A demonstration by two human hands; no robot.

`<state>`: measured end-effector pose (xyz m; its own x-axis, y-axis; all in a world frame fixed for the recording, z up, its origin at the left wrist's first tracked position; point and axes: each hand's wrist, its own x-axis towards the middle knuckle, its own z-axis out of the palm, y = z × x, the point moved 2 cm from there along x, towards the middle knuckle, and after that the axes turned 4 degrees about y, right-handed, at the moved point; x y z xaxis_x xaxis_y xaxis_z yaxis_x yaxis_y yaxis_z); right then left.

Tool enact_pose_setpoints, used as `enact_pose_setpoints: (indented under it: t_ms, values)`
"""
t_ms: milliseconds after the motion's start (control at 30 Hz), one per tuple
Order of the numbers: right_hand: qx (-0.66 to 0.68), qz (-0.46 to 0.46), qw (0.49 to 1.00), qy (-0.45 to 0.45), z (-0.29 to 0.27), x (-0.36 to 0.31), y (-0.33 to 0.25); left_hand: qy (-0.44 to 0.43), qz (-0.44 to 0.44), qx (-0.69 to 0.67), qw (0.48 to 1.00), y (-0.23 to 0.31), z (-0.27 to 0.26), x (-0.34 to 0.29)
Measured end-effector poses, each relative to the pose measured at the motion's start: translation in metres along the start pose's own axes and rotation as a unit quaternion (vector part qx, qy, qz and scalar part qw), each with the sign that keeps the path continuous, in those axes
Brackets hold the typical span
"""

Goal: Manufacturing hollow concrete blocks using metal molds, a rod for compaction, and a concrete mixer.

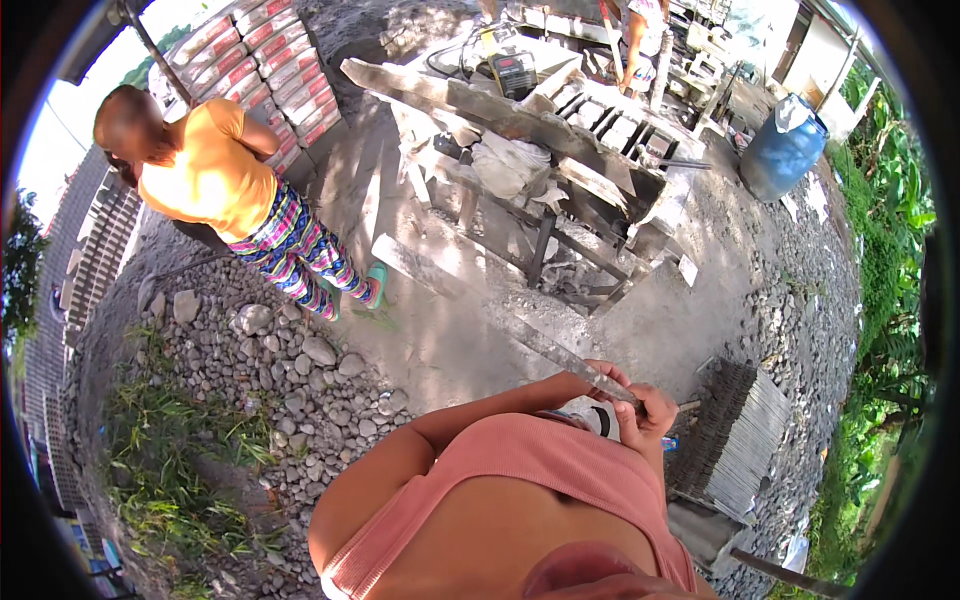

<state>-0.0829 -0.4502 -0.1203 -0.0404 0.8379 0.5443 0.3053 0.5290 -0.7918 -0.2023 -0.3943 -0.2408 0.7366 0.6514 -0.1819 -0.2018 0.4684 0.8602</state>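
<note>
we grip the near end of a long grey cement-crusted wooden plank [520,325] with both left hand [605,378] and right hand [645,420], fingers closed round it.

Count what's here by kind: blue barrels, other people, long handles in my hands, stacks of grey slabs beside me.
Blue barrel: 1
Other people: 2, one in an orange top, one at the far benches
Long handle, both hands on it: 1
Grey slab stack: 1
Total: 5
</note>
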Motion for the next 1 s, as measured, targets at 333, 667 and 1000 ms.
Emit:
enact_pose_setpoints:
  t_ms: [333,667,1000]
  values:
    - [0.096,0.046,0.986,0.131,0.005,-0.004,0.027,0.04,-0.076,-0.018,0.996,0.014,0.007,-0.002]
    - [0.22,0.201,0.947,0.12,0.051,-0.017,0.071,0.027,-0.066,0.006,0.997,0.004,0.003,0.002]
    - [0.238,0.258,0.932,0.093,0.06,-0.013,0.075,0.054,-0.062,-0.001,0.997,-0.006,-0.007,-0.002]
